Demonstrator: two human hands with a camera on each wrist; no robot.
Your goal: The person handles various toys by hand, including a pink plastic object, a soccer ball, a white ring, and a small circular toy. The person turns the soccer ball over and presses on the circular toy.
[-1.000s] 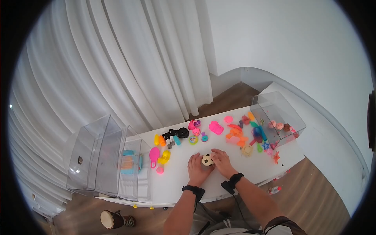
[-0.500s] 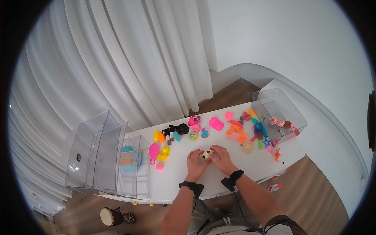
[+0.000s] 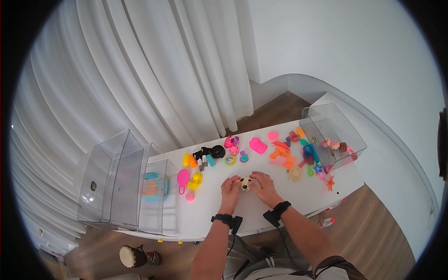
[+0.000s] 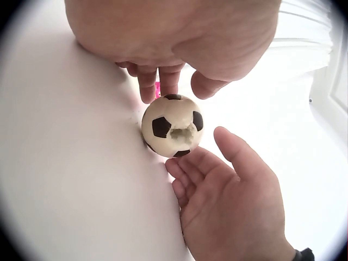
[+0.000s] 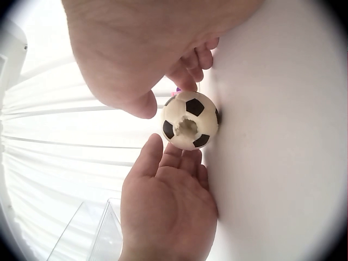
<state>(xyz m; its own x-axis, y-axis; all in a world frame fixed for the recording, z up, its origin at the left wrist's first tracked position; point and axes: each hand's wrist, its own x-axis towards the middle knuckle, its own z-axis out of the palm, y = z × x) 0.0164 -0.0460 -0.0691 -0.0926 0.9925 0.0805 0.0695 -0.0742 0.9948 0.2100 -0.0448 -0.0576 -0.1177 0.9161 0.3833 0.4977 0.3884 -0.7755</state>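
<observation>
Between the left grip (image 3: 229, 192) and right grip (image 3: 265, 189), both loosely uncurled, sits a football (image 4: 173, 124).

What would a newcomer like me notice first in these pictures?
Probably the little soccer ball, with a ragged hole in its side, between the left hand and right hand at the white table. Next, the bright toys strewn along the table's far side, then the drum on the floor at the head view's lower left.
</observation>
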